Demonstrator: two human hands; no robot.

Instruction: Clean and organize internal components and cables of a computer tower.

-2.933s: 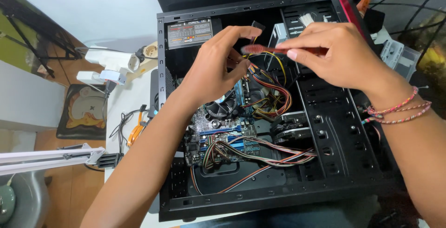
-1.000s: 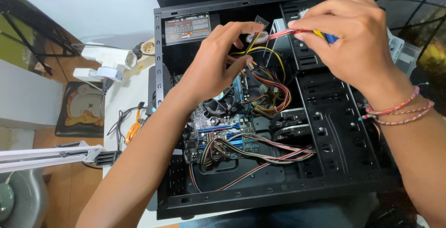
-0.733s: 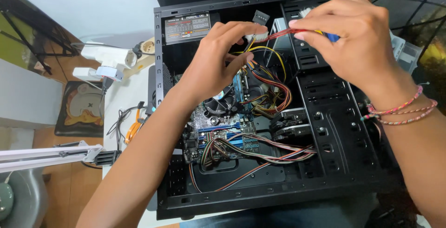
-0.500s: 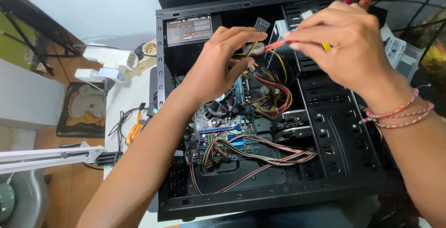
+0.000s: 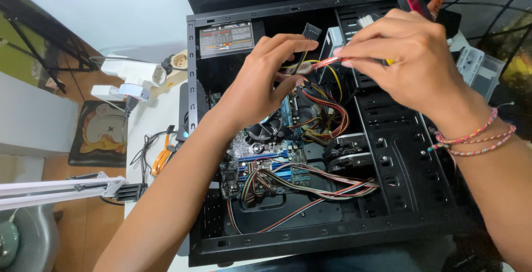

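White desk underneath, and an open black computer case lying on its side across it. Dead centre near the top, a thin red cable is pinched between both hands: the left hand closes finger and thumb on its lower end, and the right hand grips the upper end, fingers curled tight. Below them sit the cooling fan, the motherboard and striped wire bundles. Looks like cable routing; steady, gentle pulling seems wise here.

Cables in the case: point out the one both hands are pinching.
The flat red cable, stretched between left hand and right hand near the case top. The striped cable bundle lies untouched lower down.
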